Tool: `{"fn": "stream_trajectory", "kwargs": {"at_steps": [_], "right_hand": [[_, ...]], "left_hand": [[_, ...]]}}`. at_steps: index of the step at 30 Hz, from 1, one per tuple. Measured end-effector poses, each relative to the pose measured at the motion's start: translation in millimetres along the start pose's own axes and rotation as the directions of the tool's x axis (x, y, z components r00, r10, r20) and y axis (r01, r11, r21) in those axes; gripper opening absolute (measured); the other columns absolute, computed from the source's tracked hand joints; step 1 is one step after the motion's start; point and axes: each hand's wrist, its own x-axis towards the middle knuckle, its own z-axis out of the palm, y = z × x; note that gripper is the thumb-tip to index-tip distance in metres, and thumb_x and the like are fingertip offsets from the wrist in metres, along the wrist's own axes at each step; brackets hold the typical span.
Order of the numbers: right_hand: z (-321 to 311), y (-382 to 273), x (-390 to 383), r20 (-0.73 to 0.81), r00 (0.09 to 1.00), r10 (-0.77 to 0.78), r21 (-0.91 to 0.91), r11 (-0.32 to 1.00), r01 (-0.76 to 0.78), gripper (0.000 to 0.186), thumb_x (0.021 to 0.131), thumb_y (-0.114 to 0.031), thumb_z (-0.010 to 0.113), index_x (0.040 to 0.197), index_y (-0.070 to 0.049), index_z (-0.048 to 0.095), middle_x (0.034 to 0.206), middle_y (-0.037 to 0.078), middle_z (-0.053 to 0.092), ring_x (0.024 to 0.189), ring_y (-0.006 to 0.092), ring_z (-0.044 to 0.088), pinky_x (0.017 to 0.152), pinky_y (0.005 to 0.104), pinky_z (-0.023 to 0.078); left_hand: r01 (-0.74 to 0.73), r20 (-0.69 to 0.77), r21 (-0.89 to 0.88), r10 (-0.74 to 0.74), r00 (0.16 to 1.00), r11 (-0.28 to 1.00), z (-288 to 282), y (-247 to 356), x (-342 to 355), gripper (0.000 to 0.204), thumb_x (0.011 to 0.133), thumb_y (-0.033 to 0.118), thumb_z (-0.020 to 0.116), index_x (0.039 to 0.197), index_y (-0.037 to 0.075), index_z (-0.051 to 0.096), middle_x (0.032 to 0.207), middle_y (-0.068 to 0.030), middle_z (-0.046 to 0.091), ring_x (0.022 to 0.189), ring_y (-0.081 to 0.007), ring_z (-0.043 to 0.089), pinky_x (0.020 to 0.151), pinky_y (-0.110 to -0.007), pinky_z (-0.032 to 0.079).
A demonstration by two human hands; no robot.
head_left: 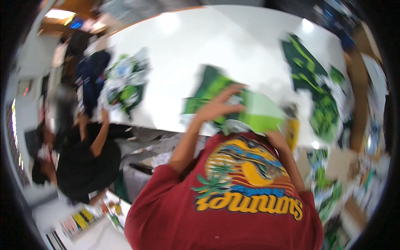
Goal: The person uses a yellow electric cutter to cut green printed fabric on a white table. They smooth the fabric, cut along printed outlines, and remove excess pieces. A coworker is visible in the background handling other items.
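The picture is blurred by motion. My left hand (218, 106) reaches up over my red printed shirt (225, 200) and grips a green-and-white flat package (258, 112) at the white table's near edge, with its fingers spread over the top and the thumb below. My right hand (275, 137) is against the lower right edge of the same package, and its fingers are hidden behind it. A dark green package (208, 85) lies just beyond my left hand.
More green printed packages (316, 83) lie along the right of the white table (216, 37), and a heap (125, 83) lies at its left end. A person in black (87, 158) stands at the left. A yellow item (292, 131) sits beside my right hand.
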Motion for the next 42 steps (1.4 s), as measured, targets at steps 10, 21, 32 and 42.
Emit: {"fn": "stream_trajectory", "kwargs": {"at_steps": [10,21,32,42], "right_hand": [[23,-80,22,0.252,0.964,-0.090,0.213,0.976,0.035,0.056,0.128,-0.032,0.073,0.173,0.000,0.068,0.159,0.020,0.083,0.140,0.0322,0.083,0.121,0.0467,0.065],[-115,-45,51,-0.531,0.709,-0.465,-0.655,0.755,0.005,0.058,0.113,-0.027,0.090,0.164,-0.005,0.074,0.157,0.022,0.081,0.142,0.0379,0.079,0.122,0.0480,0.060],[-261,-52,85,-0.490,0.570,-0.660,-0.861,0.263,-0.436,0.031,0.109,-0.031,0.091,0.136,-0.016,0.089,0.134,0.011,0.083,0.137,0.0407,0.076,0.110,0.0639,0.061],[-11,-162,44,-0.129,0.560,-0.819,-0.750,0.450,0.485,0.012,0.121,-0.001,0.077,0.131,0.004,0.080,0.114,0.015,0.082,0.104,0.0223,0.078,0.097,0.0368,0.062]], "left_hand": [[-0.006,-0.420,-0.385,-0.170,0.892,0.923,-65,-60,-64,0.044,0.111,0.014,0.089,0.153,0.001,0.084,0.126,-0.0032,0.089,0.110,-0.0150,0.079,0.094,-0.036,0.065],[0.811,-0.981,0.130,-0.043,0.188,0.570,-268,-124,-183,0.108,0.117,0.055,0.086,0.200,0.011,0.032,0.197,-0.0381,0.039,0.182,-0.0606,0.036,0.146,-0.069,0.036],[0.425,-0.596,0.444,-0.094,0.797,0.789,-69,-177,-36,0.079,0.116,0.034,0.090,0.181,0.001,0.061,0.183,-0.0320,0.061,0.175,-0.0490,0.054,0.145,-0.057,0.044],[-0.391,-0.197,0.110,0.405,0.893,0.914,65,49,55,0.088,0.106,0.040,0.100,0.177,0.004,0.064,0.173,-0.0228,0.070,0.160,-0.0424,0.067,0.135,-0.052,0.053]]}}
